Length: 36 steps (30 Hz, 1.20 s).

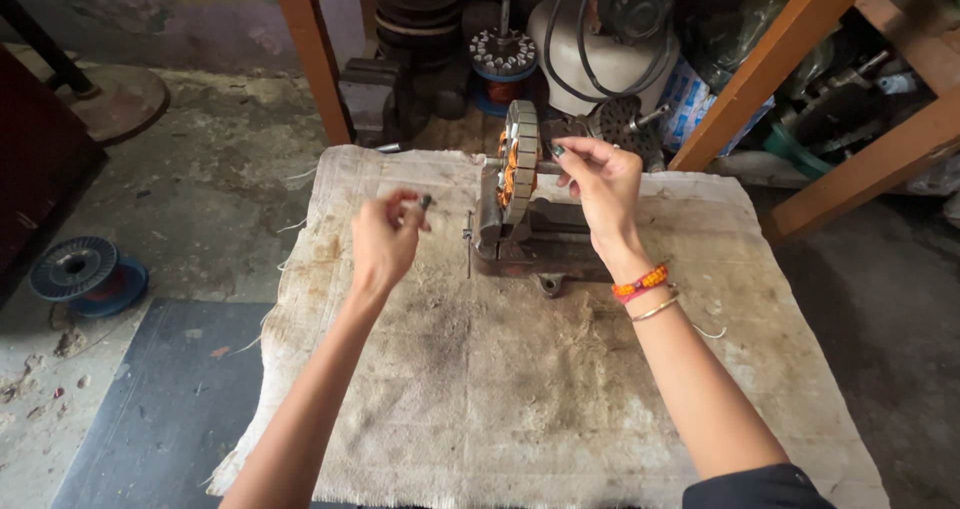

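A worn, stained beige cloth lies spread over the floor, both bare forearms reaching out across it. The left hand hovers above the cloth, its fingers pinched on a small dark piece, possibly a bit of wire; the view is too blurred to say. Farther out, the right hand, with orange and metal bangles at the wrist, touches the round grey motor stator with orange copper windings, clamped upright in a small grey metal vise. Beyond stand wooden frame legs and stacked motor parts.
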Each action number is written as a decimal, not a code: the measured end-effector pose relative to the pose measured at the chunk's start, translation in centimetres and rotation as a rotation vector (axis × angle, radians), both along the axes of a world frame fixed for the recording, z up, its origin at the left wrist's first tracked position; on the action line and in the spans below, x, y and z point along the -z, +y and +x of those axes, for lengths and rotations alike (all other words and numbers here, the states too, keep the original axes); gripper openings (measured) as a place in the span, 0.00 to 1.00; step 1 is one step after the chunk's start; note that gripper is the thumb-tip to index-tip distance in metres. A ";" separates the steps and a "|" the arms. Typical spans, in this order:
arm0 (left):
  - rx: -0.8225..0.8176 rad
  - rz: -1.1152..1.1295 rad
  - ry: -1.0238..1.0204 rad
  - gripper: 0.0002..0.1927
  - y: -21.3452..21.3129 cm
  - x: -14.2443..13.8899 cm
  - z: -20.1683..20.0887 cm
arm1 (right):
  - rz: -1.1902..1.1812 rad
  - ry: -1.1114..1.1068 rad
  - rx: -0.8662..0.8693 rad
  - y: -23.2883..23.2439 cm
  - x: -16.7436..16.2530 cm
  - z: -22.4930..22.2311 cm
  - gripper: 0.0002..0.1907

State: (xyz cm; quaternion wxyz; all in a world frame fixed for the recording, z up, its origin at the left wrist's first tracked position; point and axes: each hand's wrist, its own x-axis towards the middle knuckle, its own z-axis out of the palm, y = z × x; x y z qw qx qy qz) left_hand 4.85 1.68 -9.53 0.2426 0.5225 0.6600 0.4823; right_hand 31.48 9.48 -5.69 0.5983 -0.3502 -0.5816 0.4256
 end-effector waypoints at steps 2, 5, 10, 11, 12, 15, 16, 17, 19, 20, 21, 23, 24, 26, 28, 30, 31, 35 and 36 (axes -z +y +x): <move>0.029 -0.037 0.015 0.14 -1.6 1.1 0.2 | 0.096 -0.017 0.027 -0.9 -0.2 0.0 0.07; 0.120 -0.047 0.016 0.13 -4.2 1.7 1.3 | 0.346 -0.211 0.149 -3.6 -0.4 -0.2 0.07; 0.354 0.060 0.009 0.13 -8.8 -1.1 4.3 | 0.931 -0.661 0.200 -7.5 -1.7 -2.0 0.10; 0.372 0.034 0.017 0.13 -9.5 -2.1 4.9 | 0.960 -0.729 0.195 -8.3 -2.1 -2.0 0.10; 0.390 0.008 0.025 0.12 -10.2 -3.1 5.5 | 0.987 -0.798 0.190 -8.7 -2.4 -2.1 0.10; 0.432 -0.024 0.022 0.12 -11.5 -5.9 6.8 | 0.979 -0.720 0.233 -9.1 -3.2 -2.2 0.06; 0.444 -0.025 0.016 0.12 -11.6 -6.7 7.0 | 0.956 -0.682 0.237 -9.1 -3.2 -2.1 0.06; 0.445 -0.025 0.021 0.11 -11.7 -7.3 7.2 | 0.931 -0.646 0.241 -9.0 -3.2 -2.0 0.06; 0.452 -0.025 0.032 0.10 -11.5 -8.2 7.6 | 0.879 -0.574 0.227 -8.6 -2.9 -1.4 0.07; 0.455 -0.023 0.019 0.11 -11.4 -8.5 7.6 | 0.851 -0.536 0.208 -8.2 -2.7 -1.3 0.07; 0.456 -0.022 0.006 0.11 -11.3 -8.6 7.7 | 0.821 -0.498 0.188 -7.8 -2.5 -1.1 0.08; 0.462 -0.012 -0.026 0.11 -11.1 -8.6 7.8 | 0.639 -0.471 0.210 -6.9 -2.0 -0.3 0.08; 0.468 -0.004 -0.044 0.11 -10.9 -8.6 7.7 | 0.548 -0.457 0.219 -6.4 -1.8 0.0 0.08; 0.477 0.019 -0.063 0.11 -10.8 -8.4 7.6 | 0.475 -0.364 0.160 -5.4 -1.4 0.6 0.08; 0.482 0.058 -0.062 0.11 -10.4 -8.2 7.4 | 0.372 -0.269 0.099 -4.3 -1.2 0.7 0.08; 0.456 0.002 -0.038 0.12 -9.9 -8.1 7.0 | 0.235 -0.172 0.029 -3.5 -0.9 0.5 0.07; 0.442 -0.025 -0.025 0.13 -9.4 -8.2 6.8 | 0.175 -0.149 0.028 -3.1 -0.8 0.4 0.07; 0.346 -0.054 -0.136 0.12 -6.6 -9.0 6.0 | -0.053 -0.012 0.010 -1.9 -0.7 -0.5 0.06; 0.320 -0.044 -0.152 0.12 -5.9 -9.3 5.6 | -0.108 0.032 0.001 -1.7 -0.7 -0.7 0.07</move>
